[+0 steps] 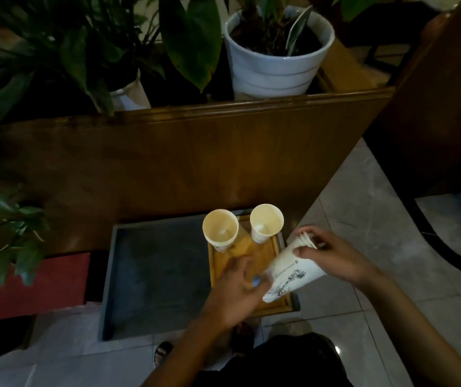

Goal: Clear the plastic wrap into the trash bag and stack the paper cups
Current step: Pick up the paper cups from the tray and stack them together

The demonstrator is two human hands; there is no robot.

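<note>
**Cup Stack Held Over Wooden Tray**

Reference landmark: the wooden tray (268, 263).

1. Wooden partition (195, 157): stands behind the tray, spanning most of the view. A white plant pot (274, 71) sits beyond its top edge.
2. Grey tray (154, 275): lies beneath and to the left of the wooden tray, on the tiled floor (363, 247).
3. Stack of paper cups (293, 272): tilted over the right edge of the wooden tray, rims pointing up and away, base toward the near corner. A dark printed design shows on its side.
4. Right hand (332, 258): right of the wooden tray, thumb and fingers curled around the rim end of the stack.
5. Left hand (237, 291): over the near half of the wooden tray, fingers loosely bent toward the base of the stack; the picture is blurred, so contact cannot be confirmed.
6. Two single paper cups (220, 229) and (266, 222): upright, side by side, at the far end of the wooden tray.
</note>
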